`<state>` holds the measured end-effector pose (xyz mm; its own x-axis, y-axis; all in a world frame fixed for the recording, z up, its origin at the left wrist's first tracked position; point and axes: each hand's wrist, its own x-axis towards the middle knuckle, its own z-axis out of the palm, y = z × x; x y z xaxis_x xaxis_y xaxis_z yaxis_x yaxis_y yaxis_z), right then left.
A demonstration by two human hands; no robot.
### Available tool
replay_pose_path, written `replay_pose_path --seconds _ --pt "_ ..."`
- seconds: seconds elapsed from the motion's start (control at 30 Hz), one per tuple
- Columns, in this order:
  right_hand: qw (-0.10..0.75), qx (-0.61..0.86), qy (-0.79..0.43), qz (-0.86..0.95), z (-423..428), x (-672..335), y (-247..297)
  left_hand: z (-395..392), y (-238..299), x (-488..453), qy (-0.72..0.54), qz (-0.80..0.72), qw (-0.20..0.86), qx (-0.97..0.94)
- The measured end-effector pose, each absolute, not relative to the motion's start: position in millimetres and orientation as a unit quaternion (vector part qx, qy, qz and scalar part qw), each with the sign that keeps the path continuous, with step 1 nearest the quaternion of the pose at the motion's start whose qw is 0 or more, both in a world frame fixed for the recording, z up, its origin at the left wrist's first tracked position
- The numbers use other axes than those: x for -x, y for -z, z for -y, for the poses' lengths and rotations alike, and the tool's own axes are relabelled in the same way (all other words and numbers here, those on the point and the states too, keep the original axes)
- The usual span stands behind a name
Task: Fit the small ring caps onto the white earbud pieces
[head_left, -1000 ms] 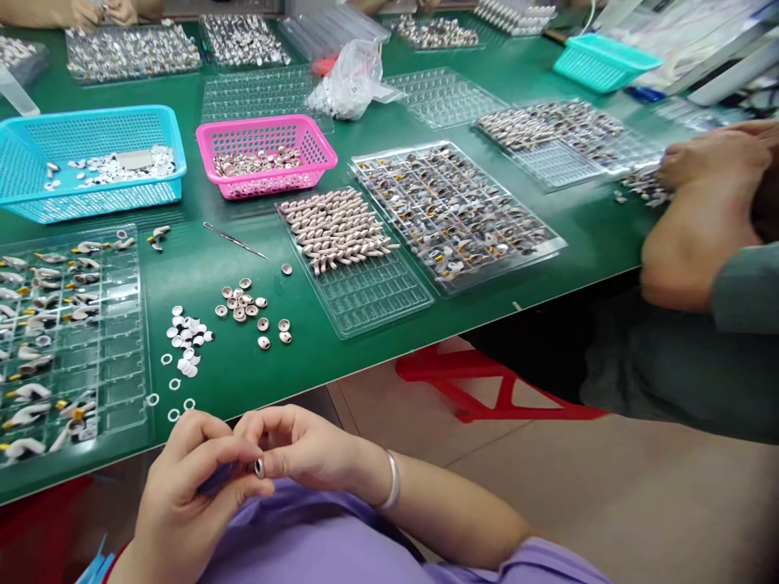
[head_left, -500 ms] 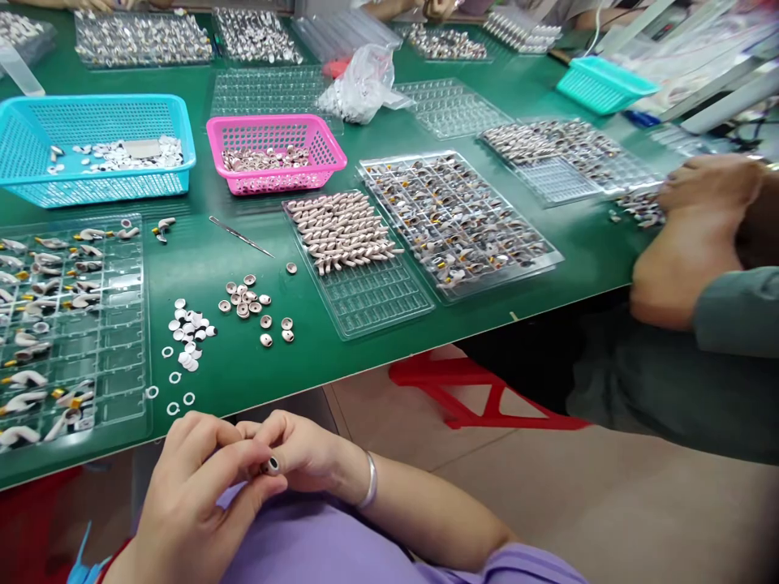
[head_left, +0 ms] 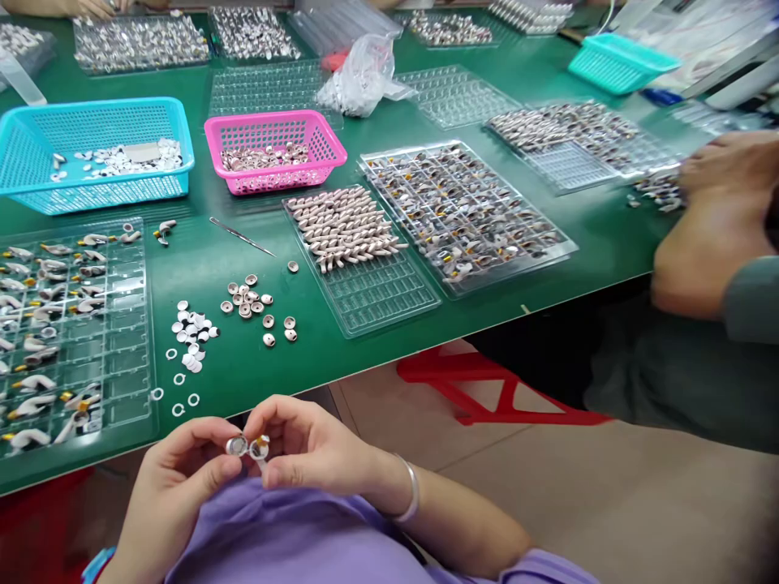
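My left hand (head_left: pixel 182 474) pinches a small round cap (head_left: pixel 236 444) between thumb and fingers, just below the table's front edge. My right hand (head_left: pixel 304 446), with a silver bangle on its wrist, pinches a small earpiece part (head_left: pixel 260 448) with a yellow tip right beside that cap. The two pieces almost touch. On the green table (head_left: pixel 316 357) above my hands lie loose pinkish caps (head_left: pixel 256 307), white discs (head_left: pixel 191 332) and a few white rings (head_left: pixel 176 381).
A clear tray (head_left: pixel 122 405) of earpiece parts sits at left; more trays (head_left: pixel 365 300), (head_left: pixel 548 251) at centre. A blue basket (head_left: pixel 97 154), a pink basket (head_left: pixel 273 150) and tweezers (head_left: pixel 240 237) lie behind. Another person's hands (head_left: pixel 718 219) work at right. A red stool (head_left: pixel 487 389) stands below.
My hands have risen slightly and separated the pieces: one item pinched between both hands earlier, now a cap in the left and a part in the right, side by side.
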<state>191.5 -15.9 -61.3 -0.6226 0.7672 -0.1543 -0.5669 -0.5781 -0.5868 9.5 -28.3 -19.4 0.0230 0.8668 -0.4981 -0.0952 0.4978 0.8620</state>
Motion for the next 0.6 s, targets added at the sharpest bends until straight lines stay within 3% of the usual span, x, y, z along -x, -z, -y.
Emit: replay_pose_path --seconds 0.23,0.4,0.6 --pt "0.378 0.194 -0.869 0.253 16 -195 61 31 19 -14 -0.404 -0.599 0.634 -0.277" --pt "0.378 0.228 -0.863 0.245 17 -194 62 27 30 -3 -0.387 -0.570 0.639 -0.341" --pt "0.406 0.263 -0.850 0.210 19 -180 66 25 27 -2 -0.374 -0.569 0.523 -0.513"
